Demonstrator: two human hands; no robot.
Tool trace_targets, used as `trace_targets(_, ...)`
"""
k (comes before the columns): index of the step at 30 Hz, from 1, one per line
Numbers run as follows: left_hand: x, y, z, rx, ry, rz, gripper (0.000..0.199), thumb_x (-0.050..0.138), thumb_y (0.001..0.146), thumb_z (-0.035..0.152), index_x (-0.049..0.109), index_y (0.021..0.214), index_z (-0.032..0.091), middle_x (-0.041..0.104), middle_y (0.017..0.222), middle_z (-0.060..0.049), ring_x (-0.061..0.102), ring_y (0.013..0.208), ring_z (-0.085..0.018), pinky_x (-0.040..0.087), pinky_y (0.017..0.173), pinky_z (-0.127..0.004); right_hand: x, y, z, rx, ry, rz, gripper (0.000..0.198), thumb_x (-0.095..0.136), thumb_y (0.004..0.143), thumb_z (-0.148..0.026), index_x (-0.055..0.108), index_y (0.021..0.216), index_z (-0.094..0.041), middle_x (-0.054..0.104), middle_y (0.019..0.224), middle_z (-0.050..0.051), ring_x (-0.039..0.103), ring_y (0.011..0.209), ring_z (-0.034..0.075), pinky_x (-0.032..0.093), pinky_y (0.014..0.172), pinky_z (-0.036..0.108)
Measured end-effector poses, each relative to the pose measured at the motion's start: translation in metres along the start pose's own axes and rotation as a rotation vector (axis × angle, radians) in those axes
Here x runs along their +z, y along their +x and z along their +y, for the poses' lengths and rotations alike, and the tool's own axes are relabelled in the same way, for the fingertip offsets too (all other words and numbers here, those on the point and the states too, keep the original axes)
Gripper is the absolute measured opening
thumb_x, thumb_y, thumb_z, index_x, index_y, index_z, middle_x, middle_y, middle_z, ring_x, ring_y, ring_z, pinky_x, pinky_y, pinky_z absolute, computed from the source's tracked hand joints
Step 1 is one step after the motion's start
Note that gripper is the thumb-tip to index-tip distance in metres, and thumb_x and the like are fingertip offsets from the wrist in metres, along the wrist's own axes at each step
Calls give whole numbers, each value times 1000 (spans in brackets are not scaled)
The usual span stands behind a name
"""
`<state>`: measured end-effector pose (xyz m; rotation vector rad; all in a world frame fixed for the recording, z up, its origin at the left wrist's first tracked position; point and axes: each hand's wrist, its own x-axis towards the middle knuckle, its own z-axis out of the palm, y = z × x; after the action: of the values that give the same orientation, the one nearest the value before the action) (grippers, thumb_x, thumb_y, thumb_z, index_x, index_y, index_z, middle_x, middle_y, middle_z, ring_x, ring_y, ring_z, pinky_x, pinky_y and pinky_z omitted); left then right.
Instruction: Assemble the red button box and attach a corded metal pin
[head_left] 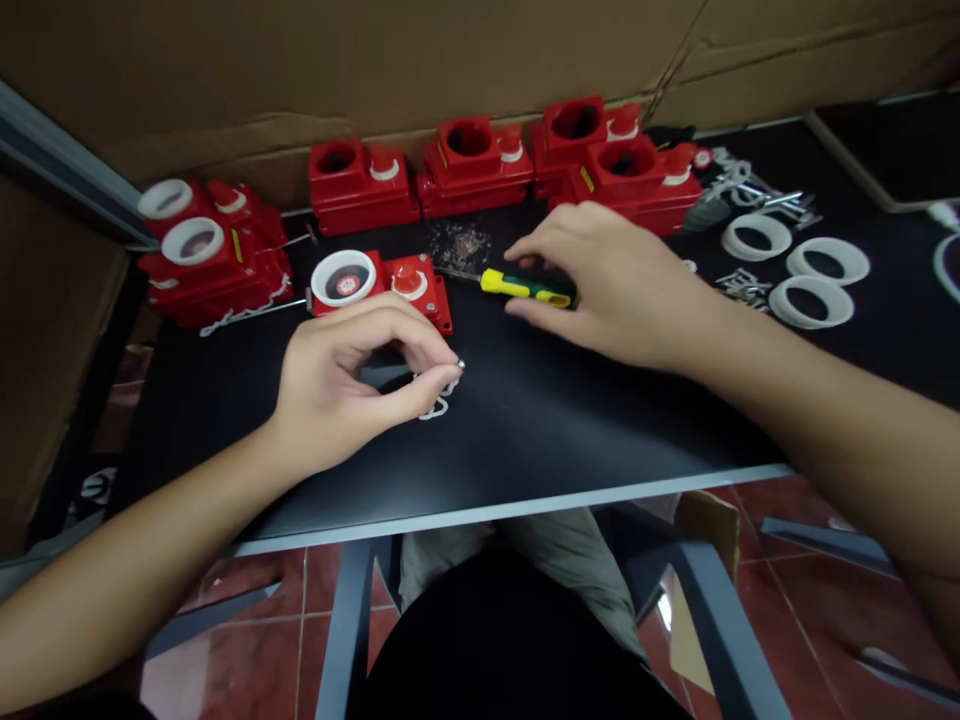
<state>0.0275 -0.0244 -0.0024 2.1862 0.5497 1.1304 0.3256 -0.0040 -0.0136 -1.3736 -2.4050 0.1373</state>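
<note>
My left hand [360, 375] is closed in a pinch over the front of the table. A thin white cord [433, 408] hangs below its fingertips, and a tiny shiny bit [460, 365] shows at the tip of the pinch. My right hand [600, 275] is around the handle of a yellow and dark green screwdriver [517, 285], thumb and fingers apart. The screwdriver lies with its shaft pointing left, towards a red box with a white ring and a red knob [412, 285], just behind my left hand.
Several red boxes [364, 190] line the back, with more at the left [217, 260]. At right lie white rings [810, 300], small screws [744, 287], and bolts with cord [772, 195]. Metal shavings [461, 243] lie behind the screwdriver. A dark flat panel [892, 150] is at far right.
</note>
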Motion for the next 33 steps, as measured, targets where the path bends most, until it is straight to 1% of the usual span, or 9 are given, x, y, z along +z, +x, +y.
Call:
trace_targets(3, 1, 0, 3, -74, -55, 26, 11, 92, 97, 22, 82, 94, 20, 80, 87, -2, 75, 73, -14, 63, 69, -25, 4, -2, -2, 25, -68, -63, 48, 60, 104, -45, 78, 135, -14, 76, 124, 18, 68, 122, 36, 55, 111, 54)
trace_targets(5, 1, 0, 3, -101, -123, 73, 13, 88, 102, 26, 79, 95, 20, 77, 87, -3, 75, 71, -14, 64, 68, -26, -3, -3, 2, 55, 7, 35, 39, 60, 102, -41, 81, 125, -16, 79, 118, 17, 70, 112, 31, 55, 103, 47)
trace_targets(9, 2, 0, -2, -99, -214, 200, 16, 85, 106, 30, 73, 100, 21, 69, 90, 0, 74, 68, -11, 65, 67, -24, -27, -6, 3, 92, 309, 228, 28, 73, 97, -45, 79, 112, -23, 80, 98, 9, 70, 91, 20, 56, 88, 34)
trace_targets(12, 3, 0, -4, -76, -224, 233, 13, 86, 105, 27, 74, 102, 22, 68, 93, 0, 74, 69, -10, 66, 67, -24, -39, -8, -13, 100, 618, 193, 31, 80, 93, -52, 78, 108, -24, 76, 82, 6, 72, 90, 20, 58, 80, 31)
trace_targets(15, 4, 1, -3, -12, -212, 209, 9, 81, 107, 21, 75, 101, 21, 67, 91, 0, 74, 68, -9, 65, 66, -23, -42, -9, -30, 139, 745, 169, 35, 83, 92, -56, 78, 103, -24, 73, 76, 7, 74, 86, 20, 58, 74, 30)
trace_targets(18, 4, 1, 0, 14, -196, 173, 11, 82, 107, 22, 74, 99, 21, 66, 90, 0, 74, 67, -9, 64, 64, -22, -43, -10, -35, 173, 774, 201, 37, 85, 90, -59, 80, 98, -23, 71, 71, 7, 72, 79, 19, 55, 66, 29)
trace_targets(21, 4, 1, 4, -62, -206, 163, 18, 88, 104, 31, 73, 98, 23, 68, 91, -1, 73, 65, -10, 64, 61, -23, -46, -14, -30, 153, 778, 288, 38, 86, 91, -60, 81, 90, -22, 68, 66, 6, 65, 65, 14, 47, 56, 27)
trace_targets(25, 3, 1, 6, -68, -228, 107, 13, 85, 105, 25, 74, 100, 22, 69, 94, -1, 75, 67, -10, 66, 63, -23, -48, -19, -25, 67, 770, 427, 29, 80, 100, -44, 84, 83, -21, 64, 63, 4, 52, 52, 6, 33, 47, 26)
trace_targets(33, 4, 2, 2, 8, -224, 86, 8, 81, 104, 12, 75, 101, 17, 69, 89, -3, 74, 66, -12, 66, 63, -26, -48, -23, -26, 73, 608, 418, 30, 75, 104, -44, 86, 89, -21, 66, 66, 2, 54, 50, 5, 38, 50, 25)
